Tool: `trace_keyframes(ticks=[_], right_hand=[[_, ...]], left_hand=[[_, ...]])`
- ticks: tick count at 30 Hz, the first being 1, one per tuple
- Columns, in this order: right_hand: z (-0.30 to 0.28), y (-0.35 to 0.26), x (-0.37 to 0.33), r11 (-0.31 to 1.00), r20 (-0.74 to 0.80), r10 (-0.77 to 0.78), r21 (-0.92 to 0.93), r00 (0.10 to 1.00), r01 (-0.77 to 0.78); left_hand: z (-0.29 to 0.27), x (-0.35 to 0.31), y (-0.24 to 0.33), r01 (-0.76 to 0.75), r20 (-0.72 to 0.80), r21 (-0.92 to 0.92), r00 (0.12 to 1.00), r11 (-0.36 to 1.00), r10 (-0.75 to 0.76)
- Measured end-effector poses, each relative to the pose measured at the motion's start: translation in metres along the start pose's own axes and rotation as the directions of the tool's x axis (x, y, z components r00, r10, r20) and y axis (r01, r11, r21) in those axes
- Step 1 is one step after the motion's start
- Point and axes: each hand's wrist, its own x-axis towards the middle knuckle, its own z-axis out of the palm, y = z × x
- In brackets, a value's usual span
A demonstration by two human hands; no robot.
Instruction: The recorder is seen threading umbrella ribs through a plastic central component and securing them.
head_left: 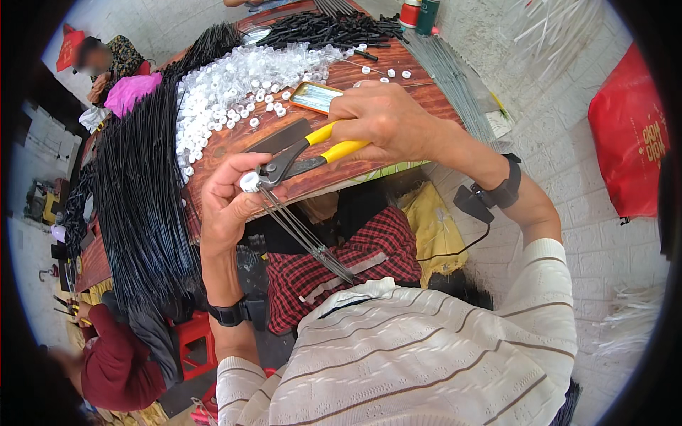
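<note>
workshop | red wooden bench (426, 92) | heaped white parts (213, 92) | black strand bundle (135, 184) | pliers (307, 165) | co-worker (121, 369)

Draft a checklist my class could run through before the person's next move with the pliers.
1. Right hand gripping the yellow-handled pliers: ok.
2. Left hand holding the white plastic ring: ok.
3. Left fingers clear of the pliers' head: not ok; they are right beside it.
4. Jaws closed on the thin wires: cannot tell; too small to see.
5. Spare white rings on the red-brown table: ok.
</note>
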Motion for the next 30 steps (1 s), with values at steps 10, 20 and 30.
trace_keyframes(ticks=[10, 20, 30], right_hand=[[0.032, 0.000, -0.003, 0.962, -0.079, 0.030, 0.275, 0.996, -0.008], [0.039, -0.006, -0.002, 0.979, -0.138, 0.077, 0.197, 0.987, -0.049], [0.032, -0.006, -0.015, 0.989, -0.224, 0.107, -0.079, 0.969, -0.127]], left_hand=[[-0.005, 0.004, -0.005, -0.014, 0.079, -0.097, 0.997, 0.995, 0.021], [-0.010, -0.001, -0.005, -0.002, 0.014, -0.061, 1.000, 0.998, 0.003], [0.012, 0.000, 0.010, 0.059, -0.164, 0.080, 0.985, 0.995, -0.045]])
